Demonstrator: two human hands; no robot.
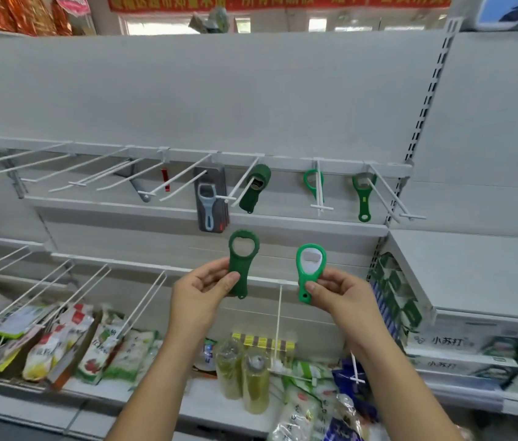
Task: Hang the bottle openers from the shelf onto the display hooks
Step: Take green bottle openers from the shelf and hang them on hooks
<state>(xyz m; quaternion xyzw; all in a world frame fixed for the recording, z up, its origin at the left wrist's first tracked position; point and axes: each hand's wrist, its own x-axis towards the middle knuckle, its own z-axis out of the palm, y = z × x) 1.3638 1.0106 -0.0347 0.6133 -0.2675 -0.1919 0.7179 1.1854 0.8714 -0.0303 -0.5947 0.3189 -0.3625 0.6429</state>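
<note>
Now, both hands up in front of the display, below the peeler pack (211, 198). Left hand (202, 289) clenched round the dark green opener (242, 265), just below and slightly right of the peeler pack: thumb across the front of the handle, fingers curled behind, grip on the lower half, ring end sticking up above the fingers, small tail end poking out under the thumb. Right hand (340, 297) grasping the light green opener (310, 268), further right of the peeler pack and a bit lower: thumb pressed on the narrow handle near the bottom, fingers behind, wide head with metal insert standing above the grip. Both upright, apart from each other, touching no hook. Hanging on hooks right of the peeler pack: a hung dark opener (254, 189) just beside it, then a ring opener (313, 183), then a slim green opener (364, 195) farthest right. White hooks (175, 175) left of the peeler pack.
</note>
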